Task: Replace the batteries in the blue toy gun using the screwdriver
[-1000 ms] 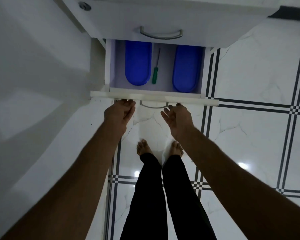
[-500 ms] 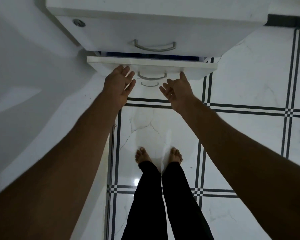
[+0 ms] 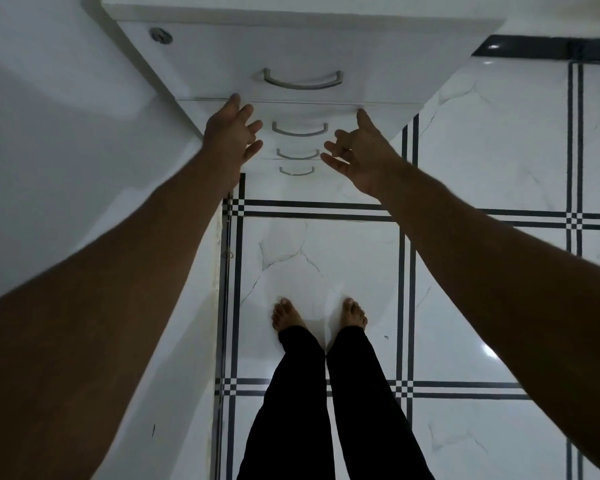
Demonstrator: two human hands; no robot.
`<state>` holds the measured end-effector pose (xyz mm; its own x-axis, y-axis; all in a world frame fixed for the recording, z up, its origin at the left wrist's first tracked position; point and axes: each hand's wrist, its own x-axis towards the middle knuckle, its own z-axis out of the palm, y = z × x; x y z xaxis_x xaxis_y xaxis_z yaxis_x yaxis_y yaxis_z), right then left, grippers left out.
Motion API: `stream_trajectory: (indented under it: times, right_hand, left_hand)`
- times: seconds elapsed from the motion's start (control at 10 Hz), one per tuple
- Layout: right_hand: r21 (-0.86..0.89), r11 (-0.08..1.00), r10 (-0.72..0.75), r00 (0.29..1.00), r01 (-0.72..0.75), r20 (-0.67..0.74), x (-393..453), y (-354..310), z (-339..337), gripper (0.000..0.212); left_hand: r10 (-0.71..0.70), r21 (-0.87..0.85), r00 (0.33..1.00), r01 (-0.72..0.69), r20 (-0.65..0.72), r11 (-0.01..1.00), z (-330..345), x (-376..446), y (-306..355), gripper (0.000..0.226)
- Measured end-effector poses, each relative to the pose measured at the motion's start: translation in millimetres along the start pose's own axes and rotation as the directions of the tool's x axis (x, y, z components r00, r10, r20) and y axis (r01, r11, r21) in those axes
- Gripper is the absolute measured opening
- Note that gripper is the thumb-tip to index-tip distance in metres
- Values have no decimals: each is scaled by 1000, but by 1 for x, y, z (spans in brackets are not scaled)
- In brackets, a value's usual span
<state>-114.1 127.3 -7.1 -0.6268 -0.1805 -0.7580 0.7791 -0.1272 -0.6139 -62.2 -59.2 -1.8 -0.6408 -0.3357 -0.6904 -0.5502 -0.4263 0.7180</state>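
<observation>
A white drawer cabinet point(image 3: 378, 57) stands in front of me with all its drawers shut. My left hand point(image 3: 231, 131) has its fingers spread and its fingertips touch the front of the second drawer point(image 3: 378, 116) at its top left edge. My right hand point(image 3: 355, 152) is also spread, its thumb tip at the same drawer's top right edge. Neither hand holds anything. The screwdriver and the blue items are hidden inside the closed drawer. No toy gun is in view.
Several metal handles point(image 3: 302, 81) run down the cabinet's front, and a lock point(image 3: 160, 36) sits at the top left. A white wall point(image 3: 49, 150) is on the left. My bare feet point(image 3: 288, 315) stand on the white tiled floor point(image 3: 482, 289) with dark lines.
The second drawer, open a second ago with a green screwdriver and blue items inside, has been pushed fully shut by both hands. My fingers have spread out against its front.
</observation>
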Motion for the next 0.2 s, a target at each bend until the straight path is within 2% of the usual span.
stream_trajectory:
  times: [0.1, 0.2]
  right_hand:
    - [-189, 981, -38, 999, 42, 21, -27, -2, -8, 64]
    - [-411, 897, -176, 984, 164, 7, -57, -1, -18, 48]
  left_hand:
    - [65, 104, 998, -67, 24, 992, 0, -23, -5, 23]
    - [281, 363, 960, -262, 2, 894, -6, -52, -19, 34]
